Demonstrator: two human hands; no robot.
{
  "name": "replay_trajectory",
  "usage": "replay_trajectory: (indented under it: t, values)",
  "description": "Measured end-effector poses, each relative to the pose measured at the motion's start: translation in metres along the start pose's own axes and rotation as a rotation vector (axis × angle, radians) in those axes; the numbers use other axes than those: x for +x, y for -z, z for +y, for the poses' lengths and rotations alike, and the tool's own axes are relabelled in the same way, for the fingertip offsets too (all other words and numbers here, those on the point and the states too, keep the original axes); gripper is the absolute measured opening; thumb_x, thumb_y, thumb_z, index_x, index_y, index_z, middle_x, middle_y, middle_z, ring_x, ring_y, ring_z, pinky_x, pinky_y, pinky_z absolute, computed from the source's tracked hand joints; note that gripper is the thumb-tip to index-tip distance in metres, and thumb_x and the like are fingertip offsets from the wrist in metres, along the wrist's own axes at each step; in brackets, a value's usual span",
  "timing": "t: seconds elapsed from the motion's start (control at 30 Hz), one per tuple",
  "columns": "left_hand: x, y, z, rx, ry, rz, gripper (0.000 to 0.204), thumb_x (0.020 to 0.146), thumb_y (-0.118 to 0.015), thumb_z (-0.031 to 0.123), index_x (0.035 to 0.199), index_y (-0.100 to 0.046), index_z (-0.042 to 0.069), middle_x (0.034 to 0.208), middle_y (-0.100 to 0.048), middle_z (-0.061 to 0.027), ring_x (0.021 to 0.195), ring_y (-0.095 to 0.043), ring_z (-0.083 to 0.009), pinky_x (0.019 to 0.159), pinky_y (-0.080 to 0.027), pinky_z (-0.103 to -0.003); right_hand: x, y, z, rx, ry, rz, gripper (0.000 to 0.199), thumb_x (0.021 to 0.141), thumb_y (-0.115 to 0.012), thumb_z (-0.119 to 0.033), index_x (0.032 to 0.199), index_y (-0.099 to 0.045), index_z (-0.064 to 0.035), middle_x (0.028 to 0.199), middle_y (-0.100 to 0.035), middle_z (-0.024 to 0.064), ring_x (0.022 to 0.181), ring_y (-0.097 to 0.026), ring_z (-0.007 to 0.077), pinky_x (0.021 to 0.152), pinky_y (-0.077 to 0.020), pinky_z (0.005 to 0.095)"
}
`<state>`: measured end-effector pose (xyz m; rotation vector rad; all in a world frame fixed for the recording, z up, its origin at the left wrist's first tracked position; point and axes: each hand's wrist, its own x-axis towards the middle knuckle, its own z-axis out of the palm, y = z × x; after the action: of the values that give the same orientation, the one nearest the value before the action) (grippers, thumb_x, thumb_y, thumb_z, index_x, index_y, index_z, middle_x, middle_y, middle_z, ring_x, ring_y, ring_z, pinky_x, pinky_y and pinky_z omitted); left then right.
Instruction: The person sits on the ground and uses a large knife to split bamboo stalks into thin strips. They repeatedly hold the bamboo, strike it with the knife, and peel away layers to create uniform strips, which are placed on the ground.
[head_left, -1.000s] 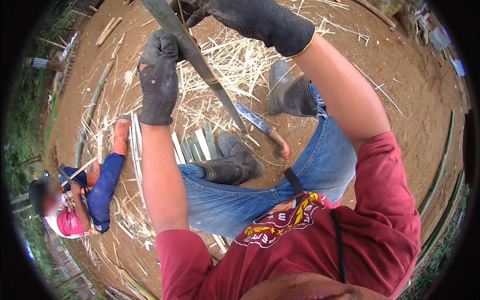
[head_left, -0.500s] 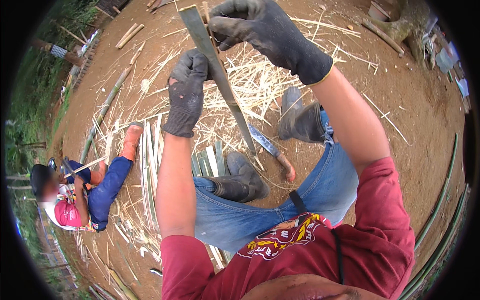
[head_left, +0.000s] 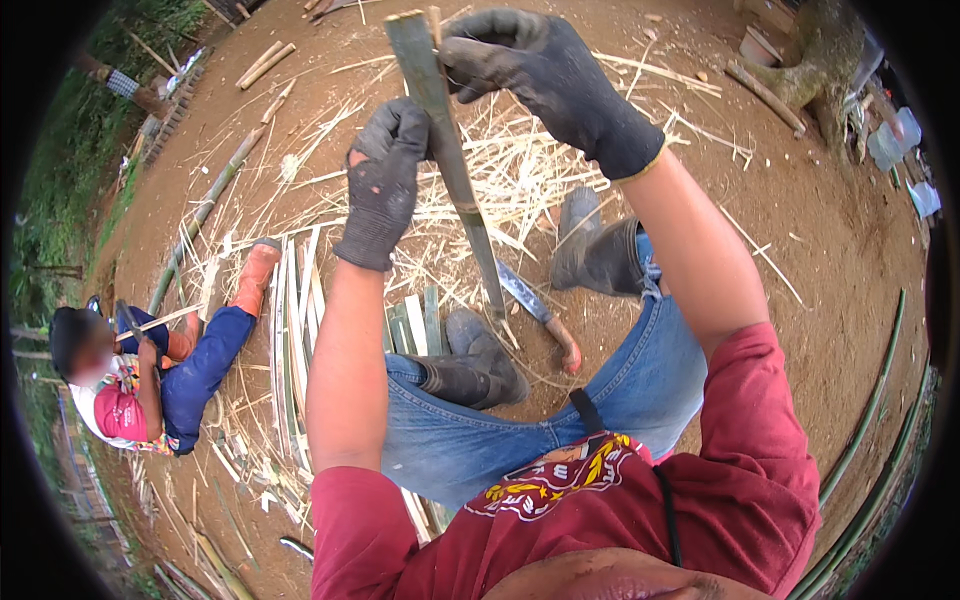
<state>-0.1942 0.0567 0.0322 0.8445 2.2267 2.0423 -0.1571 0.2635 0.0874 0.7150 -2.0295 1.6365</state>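
Note:
A long green bamboo slat (head_left: 455, 165) is held up at a slant in front of me, its lower end hanging down between my boots. My left hand (head_left: 385, 175), in a worn dark glove, is closed around its left side below the top. My gloved right hand (head_left: 535, 80) is bent at the slat's upper right edge, fingers pinched there, where a narrow strip (head_left: 434, 26) sticks up beside the slat. The fingertips are partly hidden. On the ground behind the slat's lower end lies a machete (head_left: 525, 297) with a wooden handle, touched by neither hand.
Pale bamboo shavings (head_left: 520, 180) cover the ground ahead. Split slats (head_left: 292, 340) lie at my left, near a seated person (head_left: 130, 385) working a strip with a blade. A long pole (head_left: 215, 200) lies far left, a tree trunk (head_left: 815, 60) stands far right, and green poles (head_left: 870, 410) lie right.
Both hands and the bamboo slat have shifted slightly right and down in the picture. The grip of each hand looks the same.

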Motion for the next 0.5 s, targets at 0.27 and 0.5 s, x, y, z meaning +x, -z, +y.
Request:
replay_trajectory:
  t: [0.27, 0.5]
  values:
    - [-0.005, -0.003, 0.000, -0.714, 0.096, -0.226, 0.044, 0.100, -0.045, 0.016, 0.141, -0.040, 0.003, 0.108, -0.052, -0.0066, 0.084, -0.046, -0.0156, 0.076, -0.042, -0.032, 0.004, -0.011, -0.023, 0.561, -0.322, -0.174, 0.029, 0.098, -0.060, -0.017, 0.116, -0.061, 0.0060, 0.086, -0.068, 0.0082, 0.069, -0.066, 0.0139, 0.062, -0.0557, 0.0268]
    - [-0.001, 0.001, -0.009, -1.068, 0.233, -0.408, 0.035, 0.103, -0.037, 0.023, 0.129, -0.047, 0.001, 0.074, -0.046, -0.0025, 0.060, -0.039, -0.0106, 0.058, -0.034, -0.024, 0.003, -0.014, -0.022, 0.395, -0.263, -0.107, 0.032, 0.098, -0.061, -0.017, 0.120, -0.061, 0.0047, 0.086, -0.068, 0.0067, 0.075, -0.065, 0.0118, 0.066, -0.0563, 0.0262]
